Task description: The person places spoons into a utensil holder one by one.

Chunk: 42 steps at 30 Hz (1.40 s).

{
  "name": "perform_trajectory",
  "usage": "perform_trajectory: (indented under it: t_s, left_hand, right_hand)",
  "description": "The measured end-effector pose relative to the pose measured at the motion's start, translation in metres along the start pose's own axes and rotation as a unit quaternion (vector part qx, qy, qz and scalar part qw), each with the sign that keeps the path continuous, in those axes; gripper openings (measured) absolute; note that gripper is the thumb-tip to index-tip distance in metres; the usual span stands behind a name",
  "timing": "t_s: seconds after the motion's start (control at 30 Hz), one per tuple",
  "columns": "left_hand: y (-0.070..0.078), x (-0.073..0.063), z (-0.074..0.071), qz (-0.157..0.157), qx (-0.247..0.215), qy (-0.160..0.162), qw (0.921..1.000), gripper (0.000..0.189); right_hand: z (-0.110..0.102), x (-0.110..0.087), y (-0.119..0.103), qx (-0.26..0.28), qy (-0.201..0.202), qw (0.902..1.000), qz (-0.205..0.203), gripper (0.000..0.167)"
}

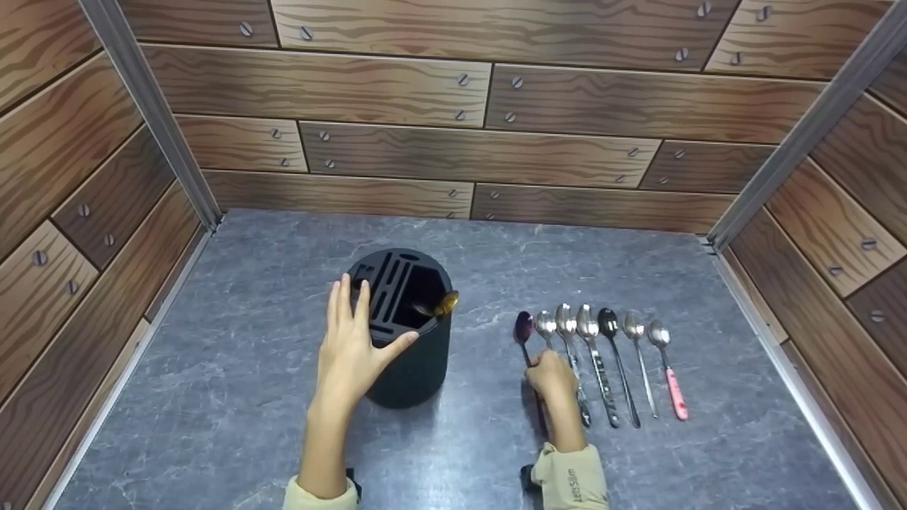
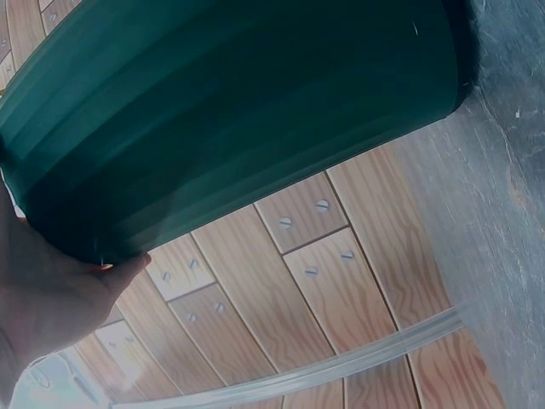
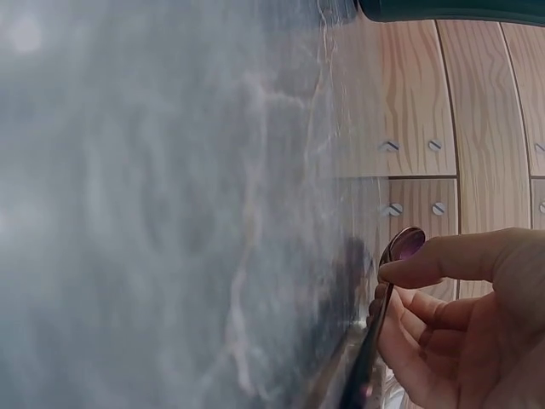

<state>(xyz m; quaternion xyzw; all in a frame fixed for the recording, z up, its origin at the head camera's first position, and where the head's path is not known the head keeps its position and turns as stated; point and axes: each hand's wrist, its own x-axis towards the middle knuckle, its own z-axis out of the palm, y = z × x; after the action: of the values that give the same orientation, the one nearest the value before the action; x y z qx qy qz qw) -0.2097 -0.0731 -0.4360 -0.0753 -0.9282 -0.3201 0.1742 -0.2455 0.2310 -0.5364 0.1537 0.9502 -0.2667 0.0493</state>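
Note:
A black cylindrical utensil holder with a slotted top stands left of centre; its side looks dark green in the left wrist view. My left hand rests along its near left rim, fingers straight and thumb spread. A gold spoon leans in the large opening, its lower part hidden inside. At the left end of a row of spoons, my right hand pinches the handle of a dark spoon with a purple bowl. Thumb and fingertips meet on that handle in the right wrist view, with the spoon close over the table.
Right of the hand lie several spoons side by side, among them a silver one, a black one and one with a pink handle. Wood-patterned panels wall in the grey marbled table at the back and sides.

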Motion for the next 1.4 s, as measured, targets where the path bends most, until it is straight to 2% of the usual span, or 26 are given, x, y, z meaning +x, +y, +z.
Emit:
perform_trajectory:
  t_s: [0.3,0.6,1.4]
  left_hand:
    - [-0.001,0.001,0.001,0.005,0.001,0.006,1.0000,0.102]
    - [0.000,0.001,0.001,0.005,0.000,0.007,1.0000,0.102]
    - [-0.001,0.000,0.001,0.005,0.005,0.005,1.0000,0.102]
  right_hand:
    - [-0.003,-0.003,-0.003,0.025,0.010,0.9996,0.006,0.015]
    - [-0.010,-0.009,-0.007,0.047,0.052,0.9971,-0.032,0.014]
    - [-0.029,-0.023,-0.017,0.130,0.102,0.9828,-0.081,0.021]
